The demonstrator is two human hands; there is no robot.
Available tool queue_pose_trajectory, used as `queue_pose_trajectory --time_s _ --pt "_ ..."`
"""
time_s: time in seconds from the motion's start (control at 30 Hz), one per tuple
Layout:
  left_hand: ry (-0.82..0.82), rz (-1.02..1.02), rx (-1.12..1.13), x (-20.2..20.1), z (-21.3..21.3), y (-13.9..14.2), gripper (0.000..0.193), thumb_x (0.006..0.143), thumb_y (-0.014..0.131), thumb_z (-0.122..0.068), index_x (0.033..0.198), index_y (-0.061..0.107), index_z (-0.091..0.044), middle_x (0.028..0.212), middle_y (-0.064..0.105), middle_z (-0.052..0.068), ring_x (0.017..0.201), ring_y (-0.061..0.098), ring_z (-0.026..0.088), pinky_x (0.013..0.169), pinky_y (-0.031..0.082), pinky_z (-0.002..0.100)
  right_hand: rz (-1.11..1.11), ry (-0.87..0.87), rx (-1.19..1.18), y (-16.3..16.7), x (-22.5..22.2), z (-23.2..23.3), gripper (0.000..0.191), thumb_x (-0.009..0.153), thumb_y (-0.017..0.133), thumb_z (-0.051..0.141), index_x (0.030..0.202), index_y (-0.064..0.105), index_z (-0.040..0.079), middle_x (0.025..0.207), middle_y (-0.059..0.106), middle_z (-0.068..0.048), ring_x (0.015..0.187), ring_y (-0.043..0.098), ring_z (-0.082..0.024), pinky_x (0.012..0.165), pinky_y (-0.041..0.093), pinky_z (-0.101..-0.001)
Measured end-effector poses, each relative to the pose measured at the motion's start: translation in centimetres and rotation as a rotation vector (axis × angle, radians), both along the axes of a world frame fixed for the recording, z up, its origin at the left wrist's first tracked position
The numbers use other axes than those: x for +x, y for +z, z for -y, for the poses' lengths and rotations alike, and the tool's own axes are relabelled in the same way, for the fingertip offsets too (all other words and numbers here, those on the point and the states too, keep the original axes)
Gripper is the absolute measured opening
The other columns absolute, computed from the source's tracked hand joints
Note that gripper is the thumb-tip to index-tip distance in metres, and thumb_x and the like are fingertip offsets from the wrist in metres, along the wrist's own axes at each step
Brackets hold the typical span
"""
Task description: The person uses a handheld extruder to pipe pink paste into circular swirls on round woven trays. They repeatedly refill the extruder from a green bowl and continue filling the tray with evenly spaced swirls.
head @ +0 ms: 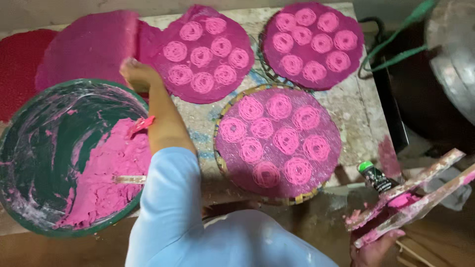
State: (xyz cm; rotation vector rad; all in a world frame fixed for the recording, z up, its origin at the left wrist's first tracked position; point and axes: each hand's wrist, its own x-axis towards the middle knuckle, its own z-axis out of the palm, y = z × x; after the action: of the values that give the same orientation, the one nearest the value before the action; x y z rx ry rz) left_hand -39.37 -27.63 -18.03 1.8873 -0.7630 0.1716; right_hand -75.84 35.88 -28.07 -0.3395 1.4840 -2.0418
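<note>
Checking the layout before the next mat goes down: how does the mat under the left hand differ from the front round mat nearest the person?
The mat under the left hand is bare, with no noodle coils; the front round mat carries ten pink coils. The bare mat lies at the far left, partly overlapped by a neighbouring mat, and the left hand touches its edge; the front mat lies untouched on a woven tray. Both are round and magenta.

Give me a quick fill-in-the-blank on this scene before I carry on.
1. The dough in the green basin is ____ in colour.
2. The left hand touches a mat bearing ____ noodle coils.
3. The right hand holds a ____ press.
4. The nearest round tray carries ____ coils.

Missing words: pink; no; wooden; nine
</note>
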Motion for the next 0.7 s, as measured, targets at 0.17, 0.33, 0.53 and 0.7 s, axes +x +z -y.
queue_pose_trajectory --time_s 0.17,0.33,0.53,0.7 --pt "-0.472 0.262 -0.321 -2.0 -2.5 3.7 0.017 0.099 0.070 -0.023 0.109 0.077 -0.012 0.104 0.077 0.011 0.093 0.072 0.032 0.081 0.056 0.044 -0.041 0.024 -0.016 1.0 -0.3 -0.3 0.106 0.094 0.037 0.089 0.172 0.026 0.018 0.140 0.049 -0.006 0.109 0.057 -0.026 0.087 0.051 -0.0504" --pt "-0.970 0.266 -0.144 -6.1 -13.1 6.7 0.018 0.102 0.073 -0.020 0.115 0.076 -0.008 0.099 0.072 0.020 0.093 0.069 0.038 0.083 0.053 0.047 -0.030 0.084 -0.127 1.9 -0.9 1.4 0.104 0.094 0.038 0.086 0.172 0.027 0.018 0.140 0.051 -0.004 0.110 0.056 -0.022 0.089 0.050 -0.0483" --pt "-1.519 0.316 -0.172 -9.6 -29.4 6.1 0.017 0.100 0.066 -0.012 0.113 0.076 -0.011 0.115 0.076 0.010 0.108 0.074 0.029 0.108 0.048 0.051 -0.012 0.243 -0.330 3.3 -0.3 2.7 0.090 0.100 0.040 0.084 0.141 0.048 0.004 0.104 0.056 -0.007 0.089 0.054 -0.023 0.081 0.045 -0.0426" --pt "-1.771 0.338 -0.014 -10.3 -35.1 2.5 0.019 0.098 0.065 -0.011 0.114 0.076 -0.010 0.116 0.076 0.009 0.105 0.073 0.026 0.101 0.056 0.047 -0.022 0.186 -0.276 5.6 1.1 3.2 0.095 0.093 0.045 0.085 0.151 0.044 0.009 0.121 0.057 -0.004 0.089 0.055 -0.025 0.084 0.045 -0.0463"
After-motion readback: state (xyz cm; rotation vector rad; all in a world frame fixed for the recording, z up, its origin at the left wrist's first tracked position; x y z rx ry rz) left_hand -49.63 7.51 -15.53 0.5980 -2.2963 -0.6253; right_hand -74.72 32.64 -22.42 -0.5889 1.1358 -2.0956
